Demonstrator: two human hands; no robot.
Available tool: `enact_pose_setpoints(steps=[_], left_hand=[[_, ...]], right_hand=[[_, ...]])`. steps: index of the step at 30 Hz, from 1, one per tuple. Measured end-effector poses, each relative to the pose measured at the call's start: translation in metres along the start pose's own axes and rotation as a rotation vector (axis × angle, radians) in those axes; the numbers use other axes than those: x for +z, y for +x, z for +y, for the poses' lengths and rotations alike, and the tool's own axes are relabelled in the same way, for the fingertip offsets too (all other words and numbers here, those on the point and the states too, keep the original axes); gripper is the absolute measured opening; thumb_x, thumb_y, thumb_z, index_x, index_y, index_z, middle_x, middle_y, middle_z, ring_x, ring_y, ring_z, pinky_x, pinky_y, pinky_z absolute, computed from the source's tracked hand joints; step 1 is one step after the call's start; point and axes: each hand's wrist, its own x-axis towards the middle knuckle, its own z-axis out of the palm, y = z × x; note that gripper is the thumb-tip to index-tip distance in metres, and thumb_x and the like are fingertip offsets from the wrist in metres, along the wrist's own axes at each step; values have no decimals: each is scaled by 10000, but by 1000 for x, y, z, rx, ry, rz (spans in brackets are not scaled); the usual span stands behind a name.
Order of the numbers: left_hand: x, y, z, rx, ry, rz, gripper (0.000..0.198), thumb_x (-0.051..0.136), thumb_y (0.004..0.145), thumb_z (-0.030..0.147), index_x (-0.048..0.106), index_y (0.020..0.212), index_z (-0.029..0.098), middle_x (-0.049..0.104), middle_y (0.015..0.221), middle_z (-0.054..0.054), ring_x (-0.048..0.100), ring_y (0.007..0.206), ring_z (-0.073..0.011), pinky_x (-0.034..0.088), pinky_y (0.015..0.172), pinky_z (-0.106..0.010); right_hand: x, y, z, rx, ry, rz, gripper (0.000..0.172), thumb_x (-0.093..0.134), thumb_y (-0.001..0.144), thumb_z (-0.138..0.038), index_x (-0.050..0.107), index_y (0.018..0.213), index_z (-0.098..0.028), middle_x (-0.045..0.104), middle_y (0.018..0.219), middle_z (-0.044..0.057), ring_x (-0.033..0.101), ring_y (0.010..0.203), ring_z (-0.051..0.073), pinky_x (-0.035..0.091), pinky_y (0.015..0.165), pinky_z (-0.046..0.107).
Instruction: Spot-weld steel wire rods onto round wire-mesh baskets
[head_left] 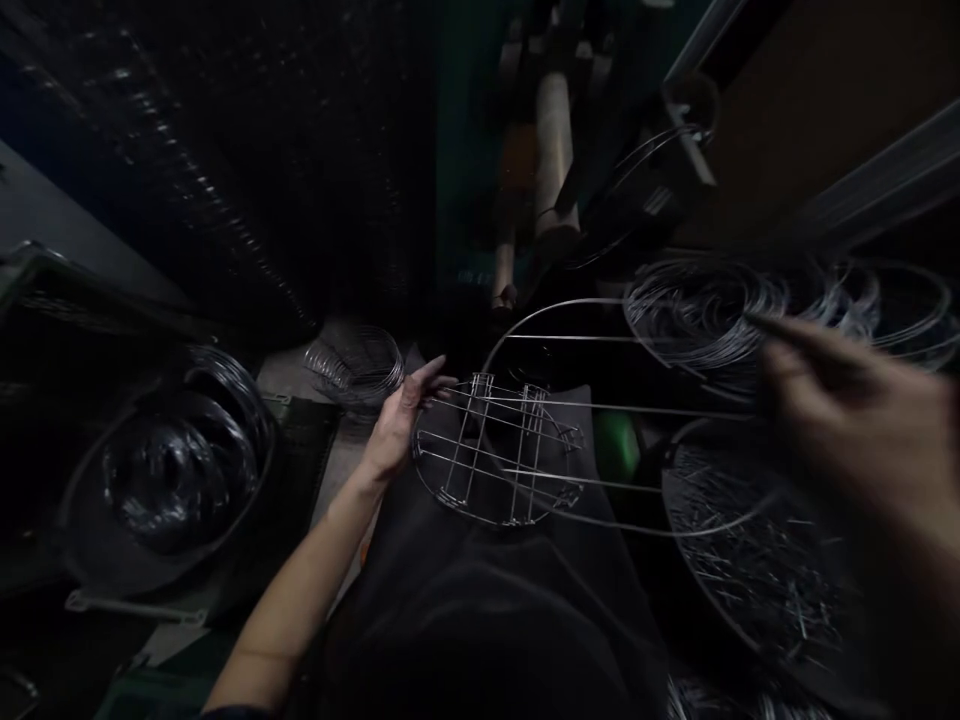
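Observation:
My left hand [394, 428] is at the left rim of a round wire rack [469, 455], its fingers stretched out and touching or very near the wires. The rack has crossing bars and lies over my dark-clothed lap. A second, larger wire ring with parallel bars [585, 408] reaches over it towards the right. My right hand [847, 400], blurred, is raised at the right with its fingers closed. A dark, narrow thing [806, 335] lies along those fingers; its kind is unclear. Whether this hand also touches the larger ring is hidden.
A basin [682, 560] of short metal pieces stands at the right, with wire rings [705, 310] piled behind it. Left are a tub holding dark shiny coils [180, 470] and a stack of wire rings [360, 362]. Machine parts [555, 150] rise ahead.

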Motion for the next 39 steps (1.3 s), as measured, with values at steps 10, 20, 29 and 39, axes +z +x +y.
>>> enact_pose_setpoints(steps=[10, 20, 29, 39], left_hand=[[-17, 24, -12, 16, 617, 43, 404, 563, 870, 431, 653, 1186, 197, 696, 1115, -61, 640, 1035, -228, 491, 911, -322], [-15, 4, -29, 83, 745, 85, 322, 526, 912, 370, 638, 1193, 256, 687, 1146, 8, 650, 1047, -185, 497, 931, -272], [-11, -2, -50, -19, 497, 75, 395, 504, 921, 424, 556, 1250, 212, 698, 911, -37, 654, 872, -163, 498, 861, -293], [14, 3, -44, -187, -16, 347, 480, 681, 793, 409, 612, 1221, 200, 476, 560, 59, 390, 441, -44, 347, 399, -121]], right_hand=[[139, -66, 0, 28, -51, -108, 347, 420, 878, -289, 697, 1069, -202, 603, 803, 72, 588, 693, 201, 494, 664, 338], [133, -74, 13, -8, -39, -228, 394, 393, 928, -370, 638, 1203, -229, 542, 899, 78, 585, 802, 214, 503, 755, 369], [131, -101, 30, 75, 160, -387, 530, 316, 961, -466, 379, 1447, -264, 563, 1123, 87, 561, 1051, 233, 446, 968, 463], [129, -86, 18, 109, 383, -247, 452, 348, 974, -355, 480, 1381, -211, 574, 1233, 94, 549, 1151, 184, 419, 1022, 356]])
